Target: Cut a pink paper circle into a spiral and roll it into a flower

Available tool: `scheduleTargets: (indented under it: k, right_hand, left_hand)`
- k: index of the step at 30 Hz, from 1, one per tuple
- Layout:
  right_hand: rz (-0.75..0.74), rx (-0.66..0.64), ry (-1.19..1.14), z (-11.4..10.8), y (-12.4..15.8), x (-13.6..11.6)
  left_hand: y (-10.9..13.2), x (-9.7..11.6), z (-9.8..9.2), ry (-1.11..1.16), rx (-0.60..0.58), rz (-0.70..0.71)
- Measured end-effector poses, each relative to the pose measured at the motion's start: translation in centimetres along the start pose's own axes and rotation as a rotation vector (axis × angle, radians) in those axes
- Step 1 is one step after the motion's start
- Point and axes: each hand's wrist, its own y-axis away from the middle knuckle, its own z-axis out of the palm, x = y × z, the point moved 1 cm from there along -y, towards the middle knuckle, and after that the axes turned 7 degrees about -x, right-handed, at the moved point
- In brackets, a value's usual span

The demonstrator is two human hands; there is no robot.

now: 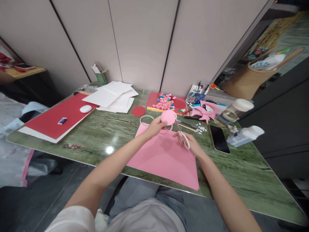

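My left hand (154, 126) pinches the pink paper disc (168, 117) above the table's (101, 135) far-middle; right hand (189, 144) closed on scissors (182, 135). Disc looks light, floppy; I'd grip its edge.

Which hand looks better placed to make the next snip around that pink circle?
Probably the right hand: it grips the white-handled scissors, whose blades point at the pink circle. The left hand pinches the circle.
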Motion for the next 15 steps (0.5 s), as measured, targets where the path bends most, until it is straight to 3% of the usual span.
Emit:
scheduleTargets:
  k: [15]
  right_hand:
    - [0.021, -0.001, 0.010, -0.04, 0.05, -0.07]
  left_hand:
    - [-0.17, 0.14, -0.77, 0.001, 0.027, 0.036]
